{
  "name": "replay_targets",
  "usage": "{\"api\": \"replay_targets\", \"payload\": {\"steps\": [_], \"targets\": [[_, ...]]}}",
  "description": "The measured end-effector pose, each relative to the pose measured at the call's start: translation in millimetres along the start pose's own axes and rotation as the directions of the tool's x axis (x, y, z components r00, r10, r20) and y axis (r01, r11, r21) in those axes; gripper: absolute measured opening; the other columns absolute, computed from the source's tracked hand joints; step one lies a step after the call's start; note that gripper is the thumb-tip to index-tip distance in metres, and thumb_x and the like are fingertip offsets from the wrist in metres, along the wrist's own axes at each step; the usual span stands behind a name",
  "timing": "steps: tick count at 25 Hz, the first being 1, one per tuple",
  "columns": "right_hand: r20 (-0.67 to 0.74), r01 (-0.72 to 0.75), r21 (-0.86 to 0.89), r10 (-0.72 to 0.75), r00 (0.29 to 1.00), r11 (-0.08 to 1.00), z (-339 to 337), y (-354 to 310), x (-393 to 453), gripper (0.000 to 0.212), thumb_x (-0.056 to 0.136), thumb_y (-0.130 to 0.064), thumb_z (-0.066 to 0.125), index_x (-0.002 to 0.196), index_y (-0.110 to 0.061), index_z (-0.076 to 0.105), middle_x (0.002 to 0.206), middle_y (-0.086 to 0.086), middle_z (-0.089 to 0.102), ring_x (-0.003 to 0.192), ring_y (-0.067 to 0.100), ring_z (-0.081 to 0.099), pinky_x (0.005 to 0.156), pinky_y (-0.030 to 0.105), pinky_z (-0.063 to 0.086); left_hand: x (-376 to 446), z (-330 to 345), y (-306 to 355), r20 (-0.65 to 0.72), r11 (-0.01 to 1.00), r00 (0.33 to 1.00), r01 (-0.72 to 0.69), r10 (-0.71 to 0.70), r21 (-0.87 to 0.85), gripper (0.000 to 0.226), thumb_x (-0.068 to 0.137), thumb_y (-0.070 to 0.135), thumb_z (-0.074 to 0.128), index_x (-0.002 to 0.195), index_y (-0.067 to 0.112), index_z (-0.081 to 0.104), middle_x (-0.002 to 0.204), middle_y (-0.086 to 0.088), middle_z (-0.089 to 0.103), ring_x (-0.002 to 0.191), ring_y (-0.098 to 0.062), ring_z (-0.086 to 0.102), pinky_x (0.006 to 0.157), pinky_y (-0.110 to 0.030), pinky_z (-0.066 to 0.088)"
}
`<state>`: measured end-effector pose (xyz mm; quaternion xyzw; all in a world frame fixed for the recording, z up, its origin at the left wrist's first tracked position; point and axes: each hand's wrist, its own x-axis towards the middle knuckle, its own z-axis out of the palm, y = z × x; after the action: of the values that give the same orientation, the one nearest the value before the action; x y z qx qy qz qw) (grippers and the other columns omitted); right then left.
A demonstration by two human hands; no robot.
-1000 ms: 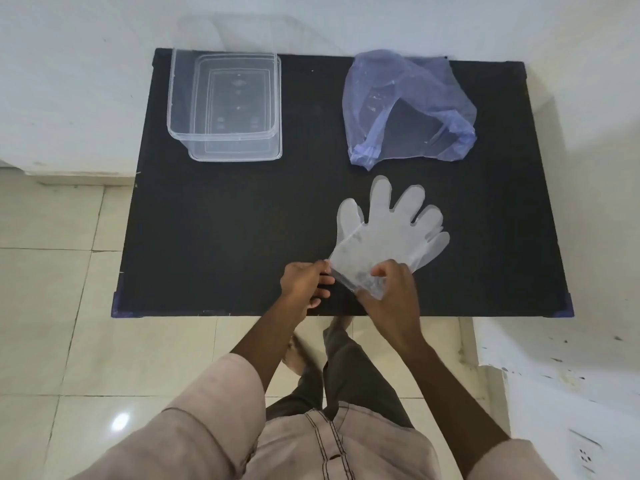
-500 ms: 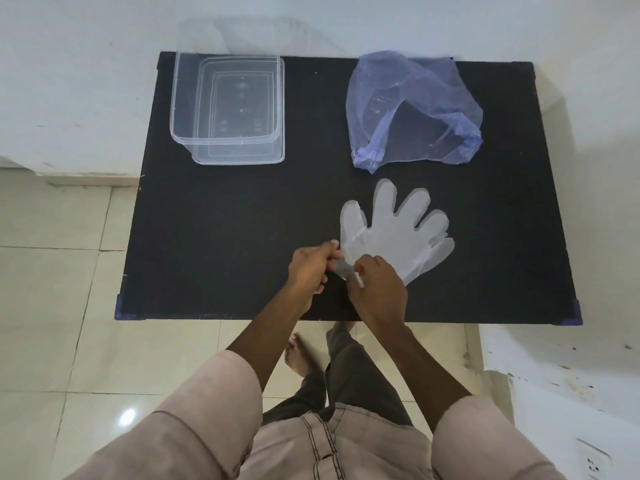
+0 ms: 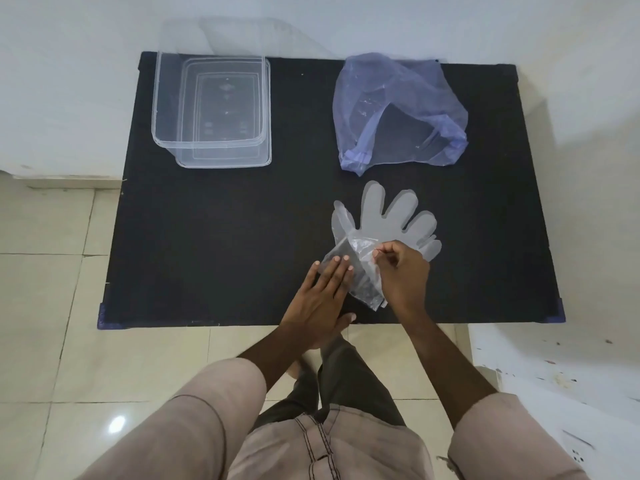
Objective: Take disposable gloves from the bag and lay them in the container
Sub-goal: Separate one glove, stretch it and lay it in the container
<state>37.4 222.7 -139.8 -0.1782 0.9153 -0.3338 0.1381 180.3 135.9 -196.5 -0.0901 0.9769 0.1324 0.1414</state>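
Observation:
A clear disposable glove [image 3: 384, 220] lies on the black table [image 3: 214, 237], fingers pointing away from me, near the front middle. Its cuff end is folded up and over. My right hand [image 3: 401, 271] pinches that folded cuff edge between thumb and fingers. My left hand [image 3: 322, 292] lies flat with straight fingers, its fingertips pressing the left side of the cuff against the table. A clear plastic container [image 3: 211, 105] stands at the back left. A pale blue plastic bag [image 3: 398, 112] lies crumpled at the back right, just beyond the glove.
The table stands against a white wall, with a tiled floor [image 3: 52, 306] to the left and in front. A white ledge [image 3: 554, 368] is at the right front. My legs and feet are below the table's front edge.
My left hand has opened from a pinch and now lies flat on the cuff. My right hand has lifted the cuff edge and folded it up toward the glove's fingers.

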Motion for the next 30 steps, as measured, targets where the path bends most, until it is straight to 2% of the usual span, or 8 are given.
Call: {"api": "replay_targets", "payload": {"steps": [6,13,18,21,23,25,28,30], "targets": [[0.043,0.058,-0.047,-0.056,0.997,0.997,-39.3,-12.1,22.5,0.021,0.091,-0.018,0.063,0.100,-0.001,0.070,0.099,0.015,0.073,0.079,0.012,0.059,0.077,0.021,0.043,3.4,-3.1,-1.5,0.116,1.000,0.993,0.023,-0.023,0.006,0.081,0.095,0.064,0.013,0.151,0.013,-0.015,0.164,-0.009,-0.010,0.149,-0.027,-0.014,0.120,-0.050,-0.008],[0.011,0.127,-0.028,-0.127,0.992,0.992,-119.5,-32.2,75.9,0.011,0.086,-0.011,0.063,0.089,-0.008,0.072,0.084,0.008,0.074,0.071,0.018,0.066,0.074,0.031,0.055,3.3,-16.4,-0.4,0.163,0.999,0.986,0.006,-0.013,0.043,0.077,0.097,0.058,0.017,0.152,0.012,-0.011,0.164,-0.010,-0.009,0.150,-0.028,-0.012,0.119,-0.055,-0.004],[-0.007,0.252,-0.202,-0.259,0.966,0.946,-170.5,-51.2,102.6,0.017,0.089,-0.017,0.064,0.097,-0.004,0.071,0.092,0.014,0.074,0.069,0.016,0.061,0.080,0.027,0.051,6.3,-23.4,-1.9,0.217,0.998,0.976,-0.011,-0.003,0.064,0.077,0.098,0.055,0.022,0.153,0.011,-0.008,0.165,-0.009,-0.007,0.150,-0.027,-0.010,0.119,-0.057,-0.002],[0.108,0.365,-0.292,-0.348,0.931,0.884,-184.3,-64.3,102.3,0.018,0.089,-0.019,0.065,0.098,-0.005,0.071,0.095,0.014,0.073,0.076,0.015,0.059,0.076,0.021,0.041,13.1,-47.0,-1.2,0.233,1.000,0.972,-0.004,0.000,0.017,0.074,0.098,0.052,0.029,0.154,0.010,0.005,0.165,-0.010,0.004,0.151,-0.026,-0.003,0.119,-0.056,-0.001],[0.166,0.437,-0.310,-0.405,0.899,0.844,-186.3,-71.3,97.4,0.013,0.088,-0.017,0.066,0.094,-0.007,0.071,0.092,0.013,0.074,0.072,0.014,0.058,0.067,0.017,0.040,20.6,-83.4,3.7,0.119,0.996,0.993,-0.003,0.013,-0.089,0.066,0.098,0.050,0.034,0.152,0.014,0.018,0.163,-0.009,0.014,0.151,-0.025,0.007,0.120,-0.053,0.006],[0.195,0.488,-0.324,-0.447,0.873,0.811,-186.0,-78.3,90.3,0.010,0.087,-0.018,0.067,0.090,-0.010,0.071,0.086,0.011,0.074,0.070,0.016,0.061,0.066,0.020,0.042,25.2,-130.3,12.4,-0.147,0.972,0.989,-0.030,-0.005,-0.234,0.060,0.095,0.047,0.044,0.147,0.019,0.031,0.160,-0.007,0.026,0.147,-0.025,0.021,0.117,-0.048,0.021],[0.252,0.555,-0.309,-0.496,0.831,0.772,-185.0,-93.1,79.1,0.007,0.087,-0.017,0.067,0.089,-0.013,0.071,0.082,0.007,0.073,0.071,0.020,0.065,0.068,0.026,0.045,28.5,-197.5,24.3,-0.587,0.914,0.806,-0.178,-0.077,-0.365,0.051,0.085,0.037,0.065,0.131,0.020,0.055,0.142,-0.006,0.051,0.129,-0.024,0.046,0.095,-0.038,0.044],[0.281,0.597,-0.331,-0.528,0.802,0.731,-185.1,-106.1,70.2,0.006,0.087,-0.017,0.066,0.089,-0.014,0.071,0.078,0.005,0.071,0.069,0.022,0.064,0.064,0.027,0.041,31.3,-231.0,25.1,-0.663,0.852,0.734,-0.246,-0.148,-0.463,0.048,0.079,0.033,0.072,0.124,0.021,0.061,0.132,-0.004,0.058,0.121,-0.021,0.051,0.087,-0.032,0.046]]}}
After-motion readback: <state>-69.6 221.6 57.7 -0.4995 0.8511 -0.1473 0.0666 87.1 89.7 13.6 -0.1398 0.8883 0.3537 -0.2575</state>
